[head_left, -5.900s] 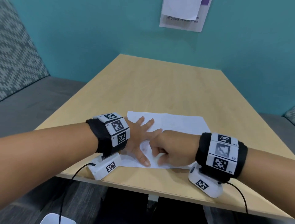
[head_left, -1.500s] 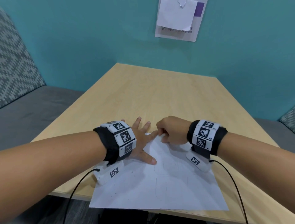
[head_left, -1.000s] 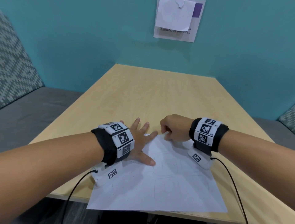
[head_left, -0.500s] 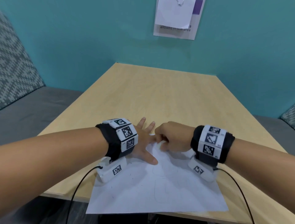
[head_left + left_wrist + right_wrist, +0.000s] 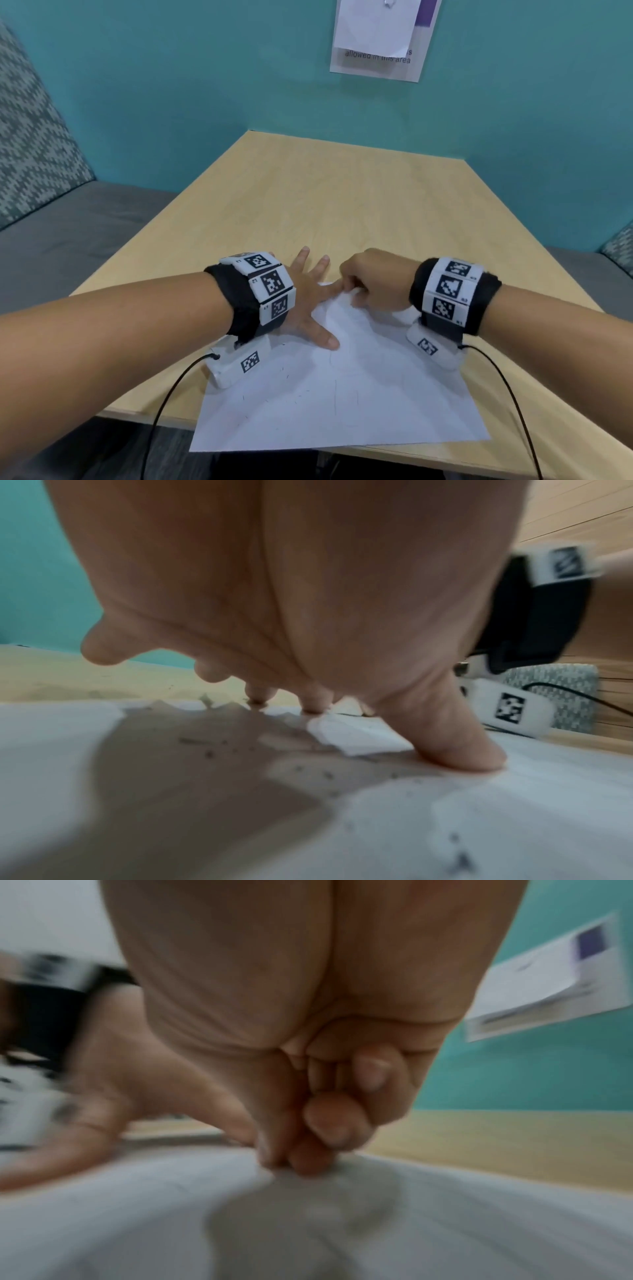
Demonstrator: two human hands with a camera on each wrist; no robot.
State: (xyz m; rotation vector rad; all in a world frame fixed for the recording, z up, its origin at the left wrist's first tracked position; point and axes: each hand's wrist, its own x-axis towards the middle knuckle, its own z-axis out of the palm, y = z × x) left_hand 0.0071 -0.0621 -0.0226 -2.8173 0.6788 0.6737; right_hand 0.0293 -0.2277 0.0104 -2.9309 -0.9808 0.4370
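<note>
A white sheet of paper (image 5: 342, 394) with faint pencil marks lies on the wooden table (image 5: 342, 205), and its near edge hangs over the table's front. My left hand (image 5: 308, 298) lies flat on the sheet's far left part with its fingers spread; its thumb (image 5: 459, 750) presses the paper (image 5: 445, 818). My right hand (image 5: 373, 284) is curled at the sheet's far edge, just right of the left index finger. In the right wrist view its thumb and index finger (image 5: 294, 1156) pinch the paper (image 5: 342, 1218), which bulges up there.
A teal wall with a pinned notice (image 5: 380, 37) stands behind the table. A grey bench seat (image 5: 68, 233) with a patterned backrest runs along the left. Black cables (image 5: 164, 411) hang from both wrist cameras over the front edge.
Since about six seconds ago the sheet has opened out toward me and my right hand has gone to its far edge. Over the last second the right hand shifted slightly toward the left index finger.
</note>
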